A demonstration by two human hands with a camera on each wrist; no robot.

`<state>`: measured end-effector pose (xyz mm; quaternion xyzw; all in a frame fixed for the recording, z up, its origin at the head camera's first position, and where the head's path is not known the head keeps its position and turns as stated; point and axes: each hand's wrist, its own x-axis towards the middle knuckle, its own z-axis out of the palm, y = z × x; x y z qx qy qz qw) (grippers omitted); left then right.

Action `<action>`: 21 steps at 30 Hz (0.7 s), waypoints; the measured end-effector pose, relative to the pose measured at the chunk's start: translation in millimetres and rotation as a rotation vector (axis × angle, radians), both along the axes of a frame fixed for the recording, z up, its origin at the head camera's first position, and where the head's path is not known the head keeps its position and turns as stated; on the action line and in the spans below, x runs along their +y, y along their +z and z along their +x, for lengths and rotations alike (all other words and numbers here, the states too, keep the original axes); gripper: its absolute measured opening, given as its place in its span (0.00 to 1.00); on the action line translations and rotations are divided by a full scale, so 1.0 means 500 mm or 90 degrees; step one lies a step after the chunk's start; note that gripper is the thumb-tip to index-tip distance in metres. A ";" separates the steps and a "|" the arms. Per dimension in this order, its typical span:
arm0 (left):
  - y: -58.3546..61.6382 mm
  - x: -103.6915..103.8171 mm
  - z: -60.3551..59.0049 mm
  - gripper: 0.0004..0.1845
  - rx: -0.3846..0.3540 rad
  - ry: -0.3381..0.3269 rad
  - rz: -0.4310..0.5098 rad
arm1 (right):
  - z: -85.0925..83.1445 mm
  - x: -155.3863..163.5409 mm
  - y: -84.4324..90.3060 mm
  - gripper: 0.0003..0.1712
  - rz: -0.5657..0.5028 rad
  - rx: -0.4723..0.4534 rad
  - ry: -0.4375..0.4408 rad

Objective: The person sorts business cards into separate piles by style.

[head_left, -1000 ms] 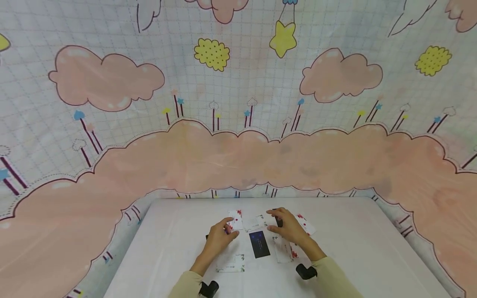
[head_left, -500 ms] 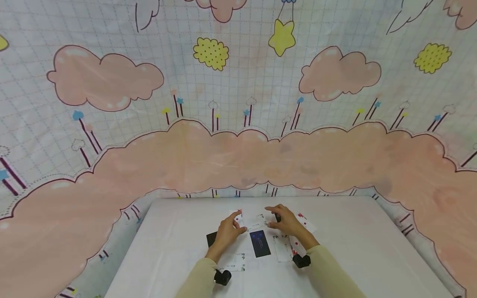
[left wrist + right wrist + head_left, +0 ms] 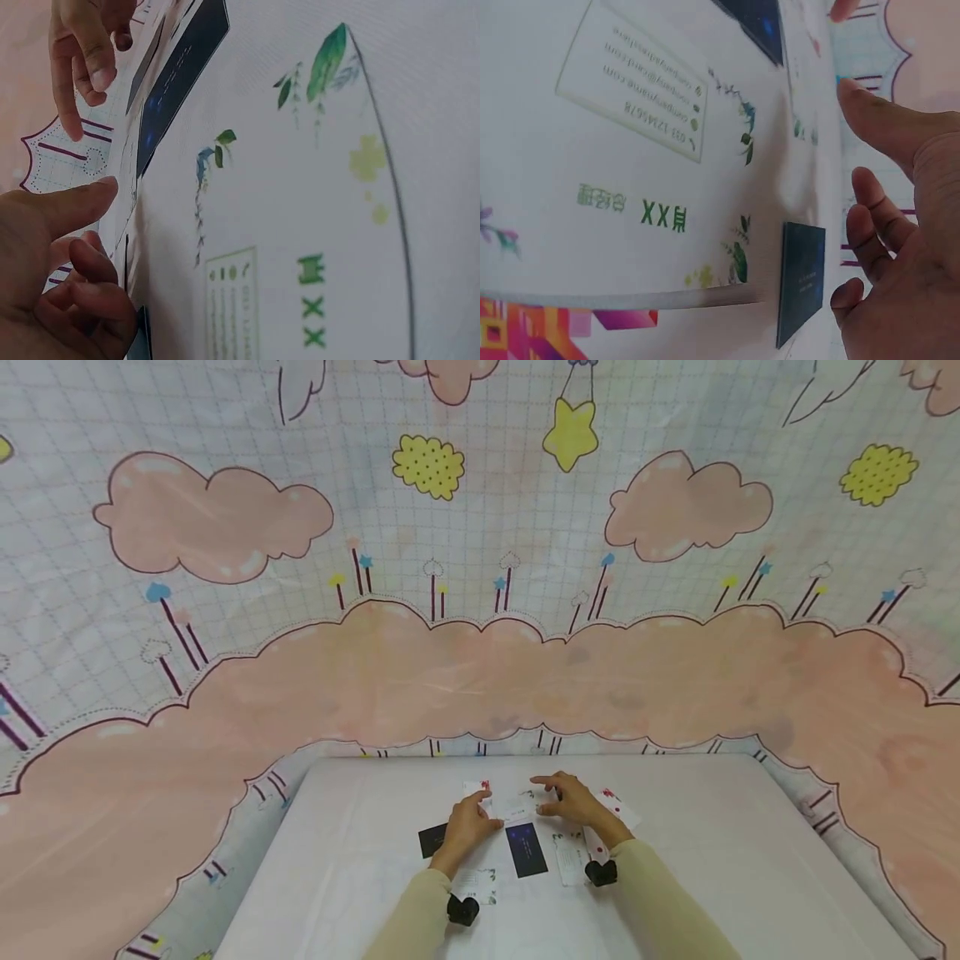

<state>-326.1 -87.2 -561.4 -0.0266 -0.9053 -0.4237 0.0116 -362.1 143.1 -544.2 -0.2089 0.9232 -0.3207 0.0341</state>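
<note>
From the head view we see the left hand (image 3: 467, 827) and right hand (image 3: 576, 802) meeting over a small pale floral card (image 3: 516, 808) mid-desk, fingertips at its two ends; whether either grip pinches it we cannot tell; a dark navy card (image 3: 526, 849) lies just nearer on the white desk (image 3: 337, 860). Left wrist view: thumb extended, other fingers curled, holding nothing we can see; a white leaf-print card (image 3: 315, 225) fills the frame. Right wrist view: right-hand fingers loosely bent beside a small dark card (image 3: 801, 281).
</note>
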 end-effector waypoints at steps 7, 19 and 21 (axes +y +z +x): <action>-0.002 0.004 -0.003 0.31 -0.008 -0.008 -0.024 | -0.010 -0.013 -0.020 0.28 0.061 -0.033 -0.057; -0.004 0.013 -0.015 0.31 -0.023 0.015 -0.066 | -0.024 -0.026 -0.026 0.29 0.155 -0.016 -0.062; -0.002 0.014 -0.016 0.31 -0.022 0.016 -0.074 | -0.026 -0.027 -0.025 0.29 0.163 -0.017 -0.062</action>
